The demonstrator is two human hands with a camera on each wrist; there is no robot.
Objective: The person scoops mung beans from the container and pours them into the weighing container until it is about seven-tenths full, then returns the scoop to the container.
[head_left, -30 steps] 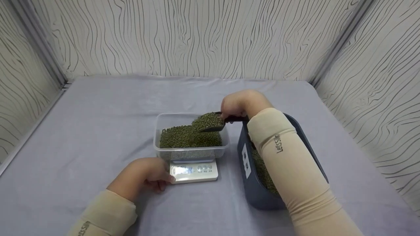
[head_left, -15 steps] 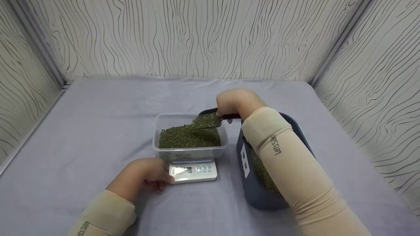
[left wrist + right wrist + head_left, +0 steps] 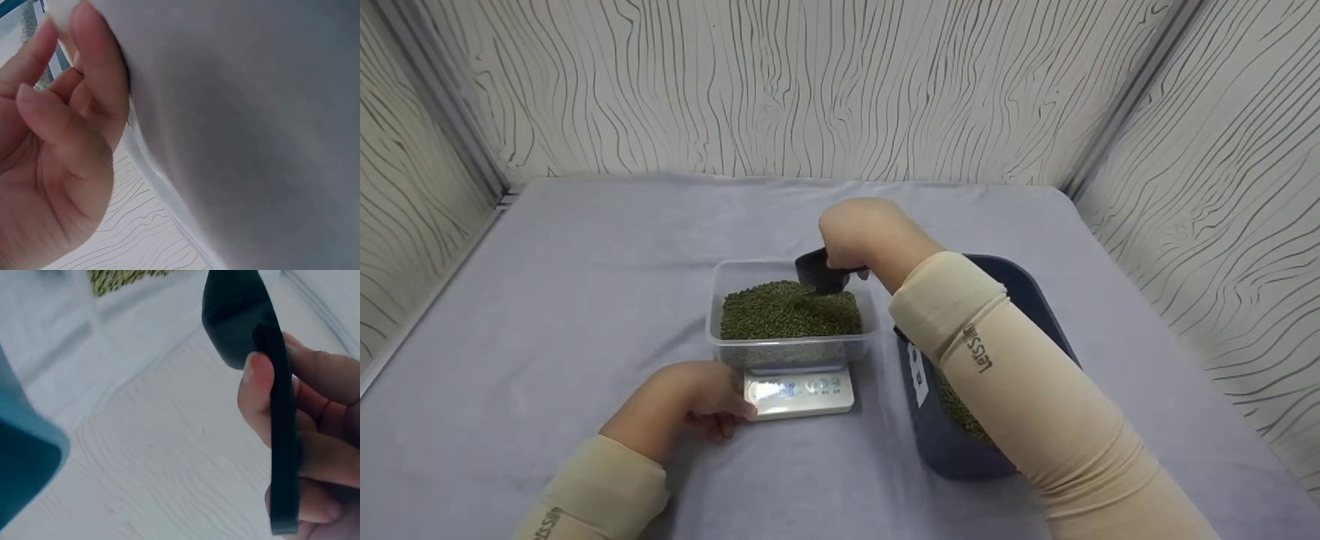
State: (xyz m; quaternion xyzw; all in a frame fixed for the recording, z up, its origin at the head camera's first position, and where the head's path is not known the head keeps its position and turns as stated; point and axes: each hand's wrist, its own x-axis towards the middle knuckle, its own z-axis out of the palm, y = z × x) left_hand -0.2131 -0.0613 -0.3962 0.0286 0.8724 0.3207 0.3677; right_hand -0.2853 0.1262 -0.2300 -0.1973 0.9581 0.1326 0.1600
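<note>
In my right hand [image 3: 859, 232] I grip the handle of a black scoop [image 3: 820, 271], tipped over the clear plastic container [image 3: 791, 343]. The right wrist view shows the fingers curled round the scoop's handle [image 3: 284, 455]. Green mung beans [image 3: 780, 311] lie heaped in the container, which stands on a white digital kitchen scale [image 3: 802, 405]. With the left hand [image 3: 709, 394] I pinch the scale's near left corner. Glare makes the display unreadable. Up close in the left wrist view, thumb and finger meet at the scale's edge [image 3: 63, 14].
A dark blue bin [image 3: 960, 457] with more mung beans [image 3: 964, 412] stands right of the scale, partly covered by the right forearm [image 3: 1035, 390]. A pale lilac cloth [image 3: 585, 262] covers the table. Patterned panels [image 3: 780, 90] enclose the back and sides.
My right hand has moved left and turned the scoop over, and the beans in it have poured into the container. The left hand has stayed at the scale's corner.
</note>
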